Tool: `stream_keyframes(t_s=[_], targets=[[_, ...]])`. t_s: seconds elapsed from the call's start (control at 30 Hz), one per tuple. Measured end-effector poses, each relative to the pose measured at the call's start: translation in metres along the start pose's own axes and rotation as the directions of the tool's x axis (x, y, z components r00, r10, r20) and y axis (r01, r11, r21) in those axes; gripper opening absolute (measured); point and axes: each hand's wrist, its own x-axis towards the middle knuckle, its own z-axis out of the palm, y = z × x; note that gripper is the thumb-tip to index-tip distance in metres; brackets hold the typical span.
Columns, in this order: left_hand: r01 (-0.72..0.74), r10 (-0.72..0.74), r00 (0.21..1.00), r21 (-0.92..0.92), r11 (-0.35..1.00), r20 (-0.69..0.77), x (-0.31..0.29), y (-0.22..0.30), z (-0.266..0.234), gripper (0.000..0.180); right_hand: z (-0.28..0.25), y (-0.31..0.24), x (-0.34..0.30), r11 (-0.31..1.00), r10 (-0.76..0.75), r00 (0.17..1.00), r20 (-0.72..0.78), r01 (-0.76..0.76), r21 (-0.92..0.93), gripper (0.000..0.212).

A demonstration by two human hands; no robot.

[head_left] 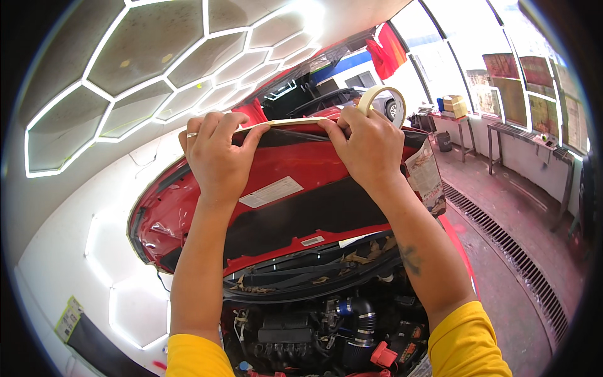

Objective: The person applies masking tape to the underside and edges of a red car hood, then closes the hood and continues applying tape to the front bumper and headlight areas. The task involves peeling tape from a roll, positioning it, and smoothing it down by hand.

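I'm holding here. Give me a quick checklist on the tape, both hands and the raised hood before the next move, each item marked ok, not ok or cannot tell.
1. Masking tape roll in hand: ok, the right hand holds it.
2. Tape strip controlled at both sides: ok, it runs between the left hand and the right along the upper edge of the red hood.
3. Strip fully stuck down: cannot tell at this angle.
4. Hood raised: ok; what props it: cannot tell.
5. Area below free of debris: not ok, dry leaves lie behind the engine.
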Motion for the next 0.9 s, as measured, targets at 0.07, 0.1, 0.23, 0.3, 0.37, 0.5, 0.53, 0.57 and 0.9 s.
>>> stream_keyframes(t_s=[0.07, 0.1, 0.23, 0.3, 0.37, 0.5, 0.53, 0.57, 0.9], targets=[[-0.044, 0.043, 0.999, 0.020, 0.999, 0.014, 0.003, 0.001, -0.003, 0.031, 0.000, 0.003, -0.001, 1.000, 0.000, 1.000, -0.001, 0.000, -0.007, 0.031], [-0.062, 0.061, 0.997, 0.019, 0.998, 0.042, 0.006, 0.003, -0.004, 0.031, 0.000, 0.003, -0.001, 1.000, -0.003, 1.000, -0.006, 0.003, -0.011, 0.031], [-0.142, 0.140, 0.985, 0.005, 0.990, 0.105, 0.017, 0.007, -0.008, 0.027, 0.000, 0.004, 0.000, 0.998, -0.028, 0.999, -0.025, 0.026, -0.052, 0.033], [-0.174, 0.175, 0.977, -0.013, 0.985, 0.125, 0.020, 0.007, -0.007, 0.024, -0.003, 0.004, 0.001, 0.998, 0.021, 0.999, 0.032, -0.019, -0.065, 0.034], [-0.197, 0.200, 0.967, -0.038, 0.980, 0.158, 0.022, 0.006, -0.004, 0.021, -0.007, 0.007, 0.003, 0.994, 0.071, 0.994, 0.079, -0.064, -0.083, 0.036], [-0.257, 0.271, 0.945, -0.098, 0.961, 0.185, 0.033, 0.000, 0.005, 0.025, -0.022, 0.022, 0.001, 0.979, 0.149, 0.982, 0.113, -0.131, -0.157, 0.037], [-0.272, 0.289, 0.938, -0.109, 0.956, 0.190, 0.038, -0.001, 0.005, 0.026, -0.025, 0.024, 0.000, 0.973, 0.170, 0.980, 0.107, -0.149, -0.178, 0.038], [-0.287, 0.306, 0.932, -0.121, 0.950, 0.194, 0.040, -0.002, 0.005, 0.026, -0.028, 0.025, -0.002, 0.970, 0.183, 0.974, 0.131, -0.158, -0.183, 0.035], [-0.412, 0.453, 0.880, -0.245, 0.878, 0.143, 0.064, 0.048, 0.041, 0.032, -0.041, 0.041, -0.026, 0.979, -0.084, 0.994, 0.063, 0.094, -0.180, 0.031]])
